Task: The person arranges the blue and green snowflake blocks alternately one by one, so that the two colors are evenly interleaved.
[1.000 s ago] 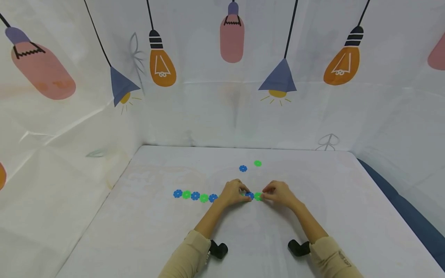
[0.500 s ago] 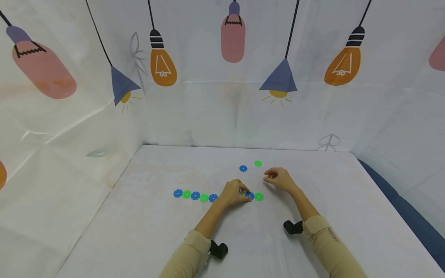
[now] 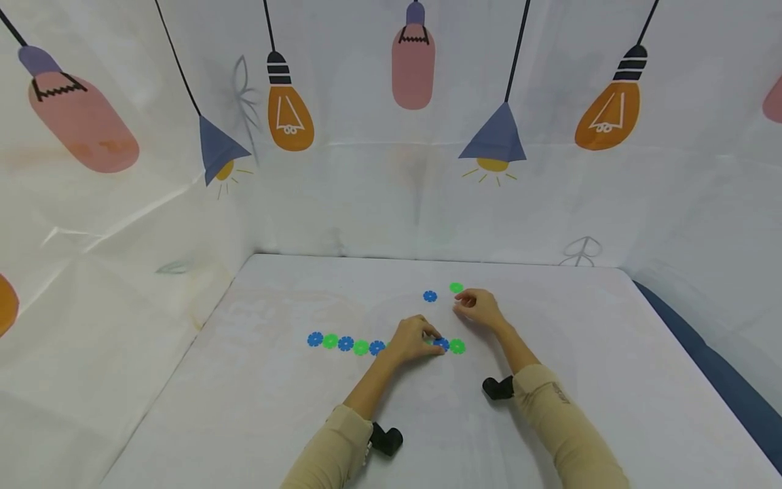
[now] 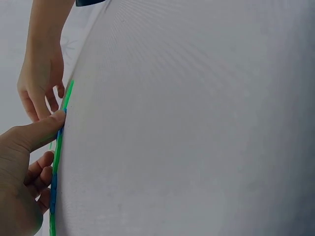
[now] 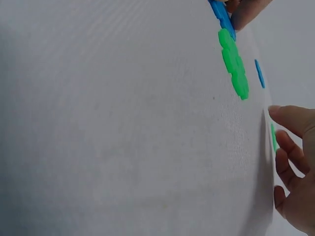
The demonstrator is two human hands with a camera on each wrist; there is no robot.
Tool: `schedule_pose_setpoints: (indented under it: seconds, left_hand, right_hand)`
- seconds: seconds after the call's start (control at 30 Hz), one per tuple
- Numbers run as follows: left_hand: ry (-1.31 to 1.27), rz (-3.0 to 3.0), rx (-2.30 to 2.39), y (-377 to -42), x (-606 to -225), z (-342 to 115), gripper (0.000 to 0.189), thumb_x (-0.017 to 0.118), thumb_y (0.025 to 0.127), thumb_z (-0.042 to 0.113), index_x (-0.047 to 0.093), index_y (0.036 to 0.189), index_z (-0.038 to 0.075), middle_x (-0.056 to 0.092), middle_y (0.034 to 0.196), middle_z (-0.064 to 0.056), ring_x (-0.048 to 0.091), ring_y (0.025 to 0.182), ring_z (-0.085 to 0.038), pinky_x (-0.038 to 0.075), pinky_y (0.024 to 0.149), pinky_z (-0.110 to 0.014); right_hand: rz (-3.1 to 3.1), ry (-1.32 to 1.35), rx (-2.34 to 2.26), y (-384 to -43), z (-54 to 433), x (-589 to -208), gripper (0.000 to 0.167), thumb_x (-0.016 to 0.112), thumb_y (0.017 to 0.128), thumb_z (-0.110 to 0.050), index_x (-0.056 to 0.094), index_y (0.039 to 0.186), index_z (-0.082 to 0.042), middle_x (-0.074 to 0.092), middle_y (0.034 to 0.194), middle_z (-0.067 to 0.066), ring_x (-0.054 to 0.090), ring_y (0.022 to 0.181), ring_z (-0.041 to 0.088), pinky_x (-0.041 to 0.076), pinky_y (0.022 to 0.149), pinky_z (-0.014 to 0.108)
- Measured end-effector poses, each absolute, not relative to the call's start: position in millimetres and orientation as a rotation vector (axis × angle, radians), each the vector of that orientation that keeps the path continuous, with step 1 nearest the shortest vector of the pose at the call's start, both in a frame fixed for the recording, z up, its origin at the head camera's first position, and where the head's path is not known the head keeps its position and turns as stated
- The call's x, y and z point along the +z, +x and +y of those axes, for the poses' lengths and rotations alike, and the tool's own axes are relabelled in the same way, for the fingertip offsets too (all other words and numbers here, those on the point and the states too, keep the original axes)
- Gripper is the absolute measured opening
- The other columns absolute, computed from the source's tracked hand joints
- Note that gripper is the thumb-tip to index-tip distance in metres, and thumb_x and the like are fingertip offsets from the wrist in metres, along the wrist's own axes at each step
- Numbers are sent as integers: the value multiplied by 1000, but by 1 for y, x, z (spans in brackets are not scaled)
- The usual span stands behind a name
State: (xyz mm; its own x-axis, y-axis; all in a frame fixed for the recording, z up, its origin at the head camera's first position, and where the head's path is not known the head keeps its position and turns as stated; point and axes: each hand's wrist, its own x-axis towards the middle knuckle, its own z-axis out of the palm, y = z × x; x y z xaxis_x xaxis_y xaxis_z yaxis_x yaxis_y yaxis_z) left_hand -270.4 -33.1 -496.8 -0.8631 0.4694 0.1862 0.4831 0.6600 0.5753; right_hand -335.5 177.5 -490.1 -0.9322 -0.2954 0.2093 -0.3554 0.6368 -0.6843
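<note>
A row of flower-shaped plastic discs in alternating blue and green lies on the white table [image 3: 275, 421]. My left hand [image 3: 412, 341] covers part of the row and pinches a blue disc [image 3: 442, 346] near its right end with thumb and fingers. The last green disc [image 3: 457, 346] adjoins that blue one; its lobes show in the right wrist view [image 5: 233, 64]. Behind the row lie a loose blue disc [image 3: 430, 296] and a loose green disc [image 3: 456, 287]. My right hand [image 3: 480, 307] hovers just in front of the loose green one, thumb and fingers apart, holding nothing.
The left part of the row, with a blue disc [image 3: 345, 343] and a green disc [image 3: 361, 348], extends past my left wrist. A white sheet printed with lamps [image 3: 379, 197] hangs behind the table. Black wrist devices [image 3: 386, 440] sit under both forearms.
My right hand has let go of the green disc at the row's end and moved back and slightly left towards the loose green disc. My left hand stays in place.
</note>
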Motion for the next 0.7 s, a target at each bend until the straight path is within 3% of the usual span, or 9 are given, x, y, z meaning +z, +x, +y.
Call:
schedule_pose_setpoints:
  seconds: [0.1,0.3,0.53,0.7]
  left_hand:
    - [-820,-2840,-1008,-270,-497,-33,28,81,73,30,76,93,11,62,85,1,52,73,-7,39,63,-17]
    - [-813,-2842,-1022,-269,-496,-33,28,81,73,30,76,93,11,62,85,0,52,73,-6,39,62,-17]
    - [-801,-2849,-1040,-268,-493,-33,27,81,73,29,76,93,11,61,86,1,52,75,-7,39,64,-18]
    - [-804,-2848,-1027,-268,-494,-33,27,81,73,30,76,93,11,62,85,1,52,75,-7,39,64,-18]
  right_hand:
    - [-2799,541,1165,-338,172,-490,27,70,81,-13,66,102,5,63,86,14,57,78,24,44,69,33]
    - [-2842,533,1165,-342,164,-488,30,70,83,-17,66,106,0,64,95,15,57,87,29,40,79,49]
    - [-2832,563,1161,-347,158,-487,32,69,84,-20,66,110,-2,63,100,19,56,88,30,43,76,46]
    - [-2840,560,1159,-349,155,-488,34,69,84,-22,66,111,-3,63,102,19,57,90,30,42,79,50]
